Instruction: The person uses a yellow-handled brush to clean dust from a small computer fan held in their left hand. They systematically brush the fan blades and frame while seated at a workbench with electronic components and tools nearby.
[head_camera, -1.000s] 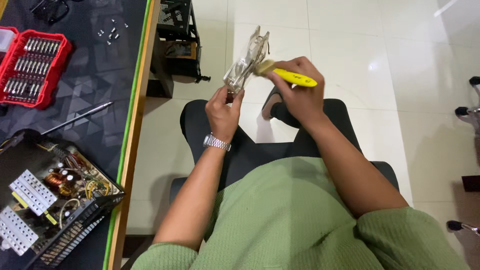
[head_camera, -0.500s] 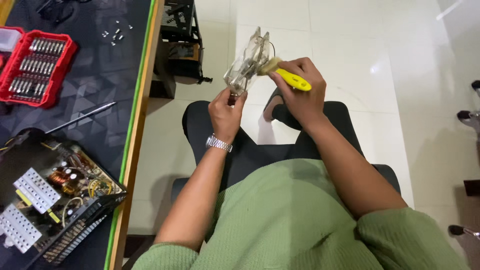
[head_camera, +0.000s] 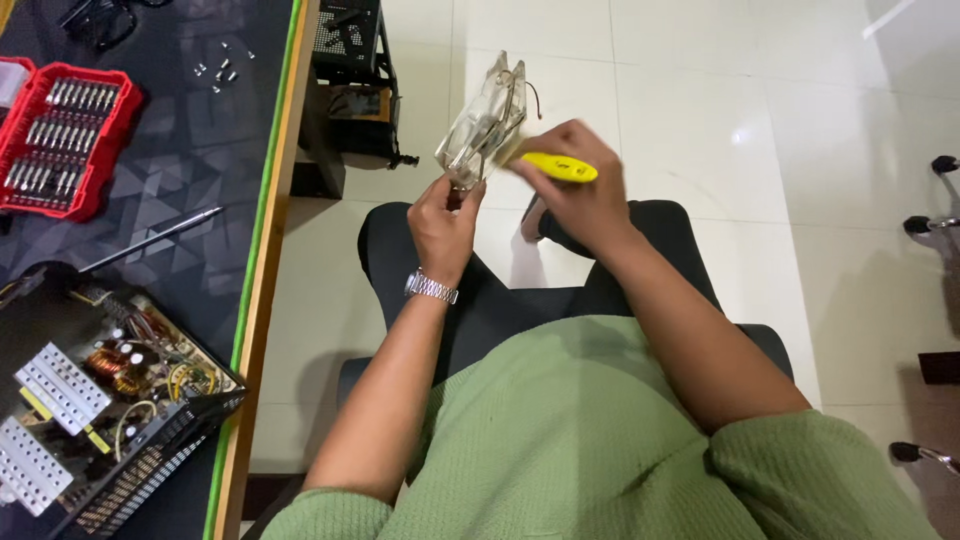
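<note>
My left hand (head_camera: 445, 222) grips the lower corner of a clear plastic cooling fan (head_camera: 485, 125) and holds it up over my lap, tilted on edge. My right hand (head_camera: 580, 185) is closed around a yellow-handled tool (head_camera: 558, 166) whose tip rests against the fan's side; the tip is blurred. A thin wire curls off the fan's top. A metal watch (head_camera: 432, 288) sits on my left wrist.
To my left is a dark desk (head_camera: 215, 180) with a green edge. On it lie an opened power supply (head_camera: 95, 400), a red bit case (head_camera: 60, 135), a long screwdriver shaft (head_camera: 150, 240) and several loose screws (head_camera: 220, 72). Chair wheels (head_camera: 935, 225) stand at the right.
The yellow-handled tool has shifted slightly along the fan's side in small strokes. The fan stays held up in the same place.
</note>
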